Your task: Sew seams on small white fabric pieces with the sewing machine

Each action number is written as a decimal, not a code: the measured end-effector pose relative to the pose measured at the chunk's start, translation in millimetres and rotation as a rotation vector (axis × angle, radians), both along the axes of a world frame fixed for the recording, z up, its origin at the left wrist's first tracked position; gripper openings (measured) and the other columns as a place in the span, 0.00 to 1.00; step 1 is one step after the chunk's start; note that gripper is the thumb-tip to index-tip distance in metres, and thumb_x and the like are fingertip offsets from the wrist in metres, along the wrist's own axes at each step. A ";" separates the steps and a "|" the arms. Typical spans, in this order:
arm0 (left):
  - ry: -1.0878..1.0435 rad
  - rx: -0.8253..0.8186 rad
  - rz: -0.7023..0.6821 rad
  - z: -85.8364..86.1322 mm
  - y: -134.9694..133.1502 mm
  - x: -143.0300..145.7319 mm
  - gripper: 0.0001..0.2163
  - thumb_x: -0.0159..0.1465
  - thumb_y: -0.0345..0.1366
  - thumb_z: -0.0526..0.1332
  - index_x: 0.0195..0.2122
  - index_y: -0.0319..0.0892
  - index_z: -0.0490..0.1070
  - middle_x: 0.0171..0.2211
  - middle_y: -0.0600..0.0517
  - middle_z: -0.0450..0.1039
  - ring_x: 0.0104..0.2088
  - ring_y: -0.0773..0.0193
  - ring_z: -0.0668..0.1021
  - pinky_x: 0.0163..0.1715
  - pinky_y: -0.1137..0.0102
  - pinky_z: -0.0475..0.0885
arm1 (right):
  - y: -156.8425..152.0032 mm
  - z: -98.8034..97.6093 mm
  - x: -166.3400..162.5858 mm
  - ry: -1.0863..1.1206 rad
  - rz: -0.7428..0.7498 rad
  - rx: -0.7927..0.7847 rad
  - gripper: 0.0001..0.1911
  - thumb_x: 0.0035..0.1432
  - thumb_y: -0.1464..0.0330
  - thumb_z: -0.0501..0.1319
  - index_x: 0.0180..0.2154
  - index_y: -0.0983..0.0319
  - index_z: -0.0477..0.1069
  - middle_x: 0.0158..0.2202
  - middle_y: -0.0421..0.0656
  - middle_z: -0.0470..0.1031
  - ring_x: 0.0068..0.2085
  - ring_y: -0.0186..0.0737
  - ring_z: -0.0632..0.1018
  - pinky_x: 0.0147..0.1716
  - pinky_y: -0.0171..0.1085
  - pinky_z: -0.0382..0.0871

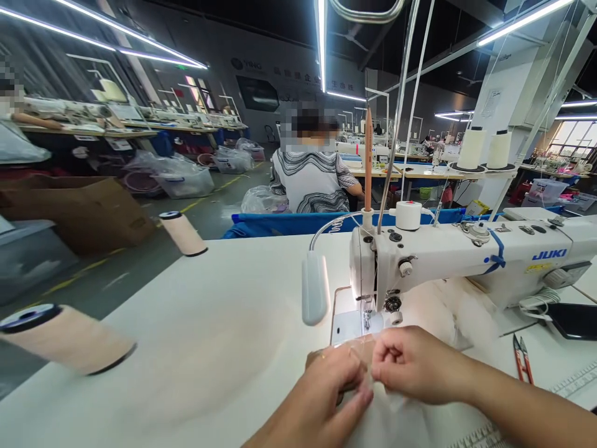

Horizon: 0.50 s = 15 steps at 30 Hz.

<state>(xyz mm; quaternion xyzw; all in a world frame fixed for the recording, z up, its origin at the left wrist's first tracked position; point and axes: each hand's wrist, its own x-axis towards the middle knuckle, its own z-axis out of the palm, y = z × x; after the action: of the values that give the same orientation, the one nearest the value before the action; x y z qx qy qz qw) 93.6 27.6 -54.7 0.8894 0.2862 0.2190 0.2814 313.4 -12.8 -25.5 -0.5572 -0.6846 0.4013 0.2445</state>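
Note:
Just in front of the needle of a white sewing machine (443, 249), my two hands are close together. Thumb and fingers of my left hand (333, 379) pinch an edge of thin, sheer pale fabric (410, 423). My right hand (410, 364) is curled closed on the same fabric, a little to the right. More of this gauzy cloth bunches under the machine arm and hangs toward me. The presser foot (367, 320) is lit by a lamp (314, 289) on a bendy neck. Whether the cloth lies under the foot is hard to see.
Two peach thread cones (184, 235) lie on the white table (233, 298) at left. Red-handled thread snips (523, 361), a clear ruler (576, 379) and a dark phone (573, 318) are at right. A person (310, 168) sits ahead, back turned, beyond a blue cloth (280, 224).

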 end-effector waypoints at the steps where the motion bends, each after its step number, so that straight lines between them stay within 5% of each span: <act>1: 0.041 0.062 0.044 -4.9 7.7 2.5 0.11 0.72 0.34 0.54 0.30 0.46 0.67 0.33 0.52 0.77 0.35 0.59 0.76 0.32 0.68 0.74 | 10.5 -7.8 -3.6 -0.154 -0.025 0.084 0.09 0.57 0.78 0.63 0.30 0.59 0.70 0.27 0.35 0.75 0.28 0.35 0.73 0.26 0.31 0.60; 6: 0.027 0.334 0.132 -33.6 27.5 9.3 0.04 0.65 0.30 0.60 0.34 0.45 0.71 0.35 0.51 0.75 0.35 0.56 0.74 0.33 0.65 0.70 | 35.2 -31.5 -13.8 -0.405 -0.127 0.227 0.07 0.58 0.75 0.64 0.31 0.58 0.71 0.27 0.39 0.75 0.28 0.40 0.71 0.27 0.36 0.53; 9: -0.083 0.532 0.053 -44.4 27.6 10.7 0.11 0.71 0.26 0.56 0.34 0.46 0.73 0.35 0.52 0.76 0.35 0.57 0.73 0.37 0.64 0.68 | 36.1 -34.8 -12.7 -0.471 -0.137 0.285 0.07 0.60 0.73 0.66 0.31 0.58 0.71 0.26 0.38 0.74 0.27 0.40 0.70 0.27 0.37 0.52; 15: -0.017 0.635 -0.067 -30.4 27.8 11.2 0.16 0.75 0.24 0.53 0.32 0.45 0.72 0.30 0.54 0.77 0.32 0.60 0.74 0.36 0.64 0.67 | 32.7 -45.8 11.0 -0.538 -0.089 0.483 0.09 0.65 0.70 0.67 0.32 0.58 0.72 0.30 0.44 0.76 0.32 0.46 0.74 0.32 0.40 0.60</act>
<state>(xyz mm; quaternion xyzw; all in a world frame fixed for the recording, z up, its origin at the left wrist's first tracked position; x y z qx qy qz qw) 104.9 55.4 -85.1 0.9399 0.1716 0.2953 -0.0006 324.4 19.9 -71.3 -0.5983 -0.7746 0.0560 0.1972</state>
